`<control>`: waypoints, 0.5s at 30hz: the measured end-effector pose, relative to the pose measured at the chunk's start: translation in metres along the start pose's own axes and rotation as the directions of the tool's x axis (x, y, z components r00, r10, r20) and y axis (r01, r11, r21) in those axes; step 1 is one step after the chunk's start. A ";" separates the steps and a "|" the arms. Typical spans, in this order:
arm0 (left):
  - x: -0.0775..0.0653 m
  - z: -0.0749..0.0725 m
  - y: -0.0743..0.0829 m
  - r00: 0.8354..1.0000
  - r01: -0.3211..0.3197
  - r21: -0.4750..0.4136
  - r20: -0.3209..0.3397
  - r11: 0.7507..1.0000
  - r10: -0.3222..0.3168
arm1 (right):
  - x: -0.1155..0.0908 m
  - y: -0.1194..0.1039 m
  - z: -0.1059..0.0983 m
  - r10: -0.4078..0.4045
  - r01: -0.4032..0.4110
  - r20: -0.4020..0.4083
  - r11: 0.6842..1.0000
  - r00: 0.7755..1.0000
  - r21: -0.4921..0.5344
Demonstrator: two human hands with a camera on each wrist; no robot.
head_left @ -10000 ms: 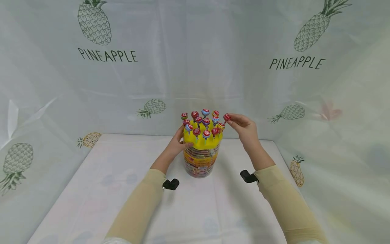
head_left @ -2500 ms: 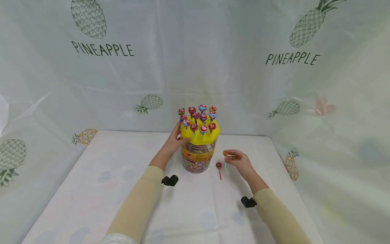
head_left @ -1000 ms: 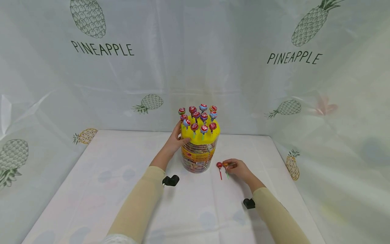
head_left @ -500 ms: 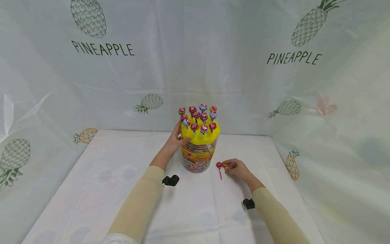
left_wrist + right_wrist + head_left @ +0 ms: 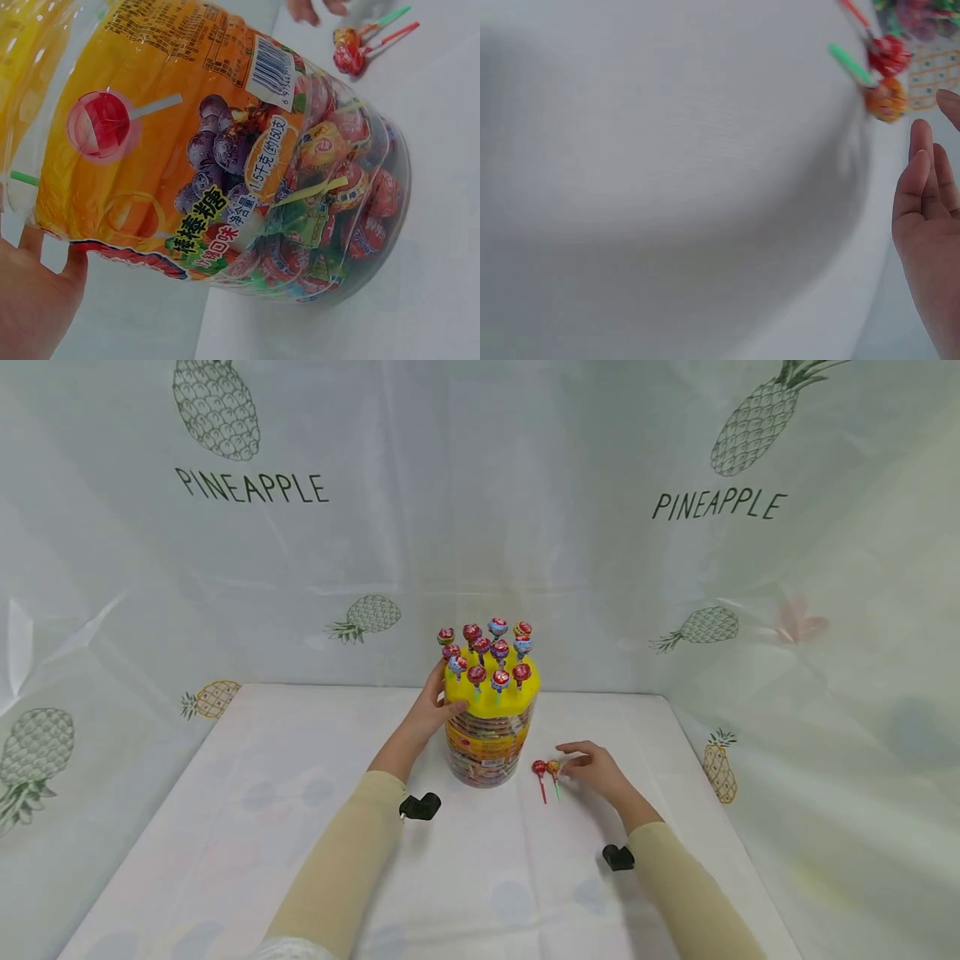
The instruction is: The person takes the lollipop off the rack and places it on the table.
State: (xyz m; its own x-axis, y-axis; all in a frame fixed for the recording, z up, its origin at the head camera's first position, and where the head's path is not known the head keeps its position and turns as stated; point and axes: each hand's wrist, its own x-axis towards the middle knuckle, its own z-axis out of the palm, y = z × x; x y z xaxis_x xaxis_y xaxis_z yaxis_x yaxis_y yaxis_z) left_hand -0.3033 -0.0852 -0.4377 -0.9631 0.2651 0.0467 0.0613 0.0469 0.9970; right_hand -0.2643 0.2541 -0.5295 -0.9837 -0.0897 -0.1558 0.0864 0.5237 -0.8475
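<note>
A large plastic jar [image 5: 491, 747] packed with lollipops stands on the table, its yellow lid [image 5: 457, 697] studded with several upright lollipops [image 5: 499, 680]. My left hand [image 5: 426, 714] grips the lid's left side, thumb at the front; some fingers are hidden behind it. Two lollipops lie side by side to the right of the jar: a red-wrapped lollipop [image 5: 540, 767] with a red stick and an orange-yellow lollipop [image 5: 553, 767] with a green stick. Beside the orange-yellow one hovers my right hand [image 5: 597, 770], its fingers parted and holding nothing. The left wrist view shows the jar's orange label [image 5: 157, 97].
A pale cloth covers the table [image 5: 315, 843]. Behind and at the sides hangs a pineapple-print curtain [image 5: 487, 543]. A black wrist camera [image 5: 422, 807] sits by the left sleeve, another black wrist camera [image 5: 618, 857] by the right.
Ten seconds ago my right hand held the red lollipop by the lid; it now lies on the table. The orange-yellow one was set beside it and released. My left hand stays on the lid.
</note>
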 end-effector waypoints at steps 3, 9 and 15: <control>0.000 0.001 0.000 1.000 0.000 0.001 -0.008 1.000 0.000 | -0.003 -0.015 -0.011 -0.065 0.066 -0.013 0.998 0.998 0.024; -0.002 0.002 0.001 1.000 0.000 0.012 -0.017 1.000 0.000 | -0.009 -0.049 -0.026 -0.154 0.157 -0.040 0.981 0.987 0.109; -0.003 0.002 0.001 1.000 0.006 0.017 -0.019 1.000 -0.005 | -0.024 -0.093 -0.031 -0.248 0.254 -0.052 0.952 0.967 0.171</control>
State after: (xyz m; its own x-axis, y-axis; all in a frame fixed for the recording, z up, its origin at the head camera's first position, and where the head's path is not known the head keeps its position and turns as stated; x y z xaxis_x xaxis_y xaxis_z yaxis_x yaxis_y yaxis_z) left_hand -0.2994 -0.0837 -0.4372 -0.9682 0.2466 0.0426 0.0603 0.0647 0.9961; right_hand -0.2540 0.2334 -0.4311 -0.9812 -0.1727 0.0862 -0.1402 0.3305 -0.9333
